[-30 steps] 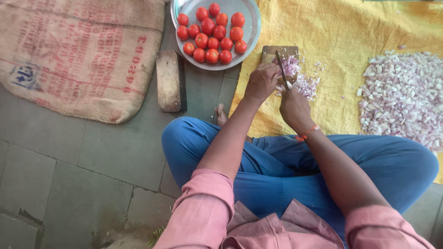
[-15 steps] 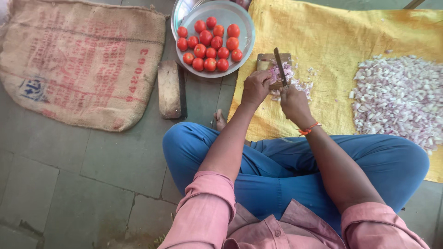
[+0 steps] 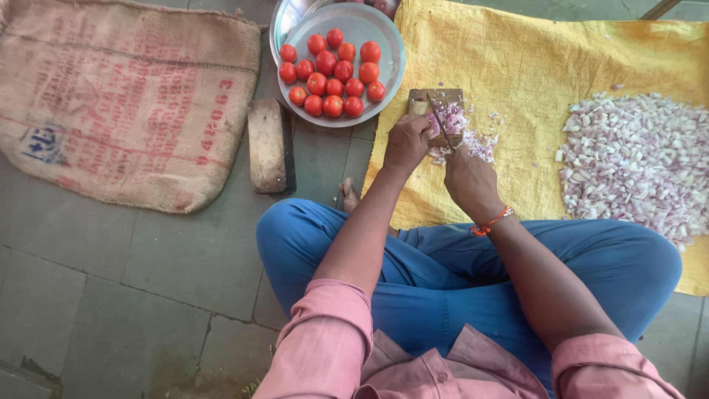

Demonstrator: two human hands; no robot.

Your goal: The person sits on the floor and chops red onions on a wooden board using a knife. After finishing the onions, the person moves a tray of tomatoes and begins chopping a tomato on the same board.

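Observation:
I sit cross-legged on the floor in blue trousers. My right hand [image 3: 467,176] grips the handle of a knife [image 3: 440,120], its blade down on a small wooden chopping board [image 3: 435,97]. My left hand [image 3: 408,142] presses on onion pieces [image 3: 452,118] at the board's near edge. Chopped onion bits [image 3: 478,145] lie spilled beside the board on a yellow cloth [image 3: 539,74].
A large heap of chopped onion [image 3: 635,166] lies on the cloth at right. A steel plate [image 3: 384,44] holds several red tomatoes [image 3: 332,74] behind the board. A wooden block [image 3: 267,144] and a burlap sack [image 3: 118,96] lie on the stone floor to the left.
My view has shifted a little; both hands stay at the board, and the knife blade has dropped from raised onto the onion.

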